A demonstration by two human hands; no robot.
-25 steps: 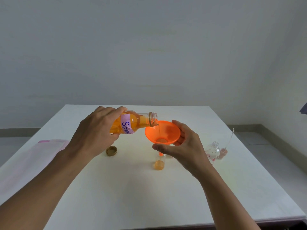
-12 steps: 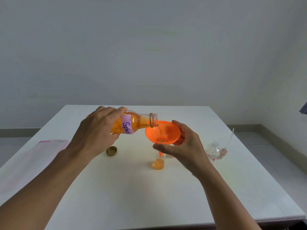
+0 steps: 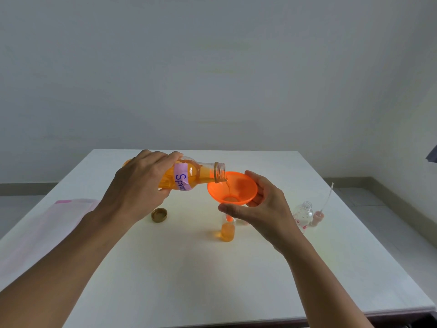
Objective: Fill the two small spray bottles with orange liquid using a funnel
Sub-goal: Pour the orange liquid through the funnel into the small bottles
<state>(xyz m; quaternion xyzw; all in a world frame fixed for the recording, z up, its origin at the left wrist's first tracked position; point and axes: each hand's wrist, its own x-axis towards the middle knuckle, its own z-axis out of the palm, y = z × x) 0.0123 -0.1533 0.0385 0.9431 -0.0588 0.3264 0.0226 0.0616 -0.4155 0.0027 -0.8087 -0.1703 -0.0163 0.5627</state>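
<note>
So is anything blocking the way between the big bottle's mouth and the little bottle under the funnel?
Nothing visible: liquid runs from the orange-liquid bottle into the orange funnel, whose spout enters the small spray bottle.

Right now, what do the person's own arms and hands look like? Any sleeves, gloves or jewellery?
Both arms are bare from the bottom of the picture up to the wrists: no sleeves show. The left hand and the right hand wear no gloves, and no rings, watch or bracelet can be seen. No marks or tattoos show on the forearms.
</note>
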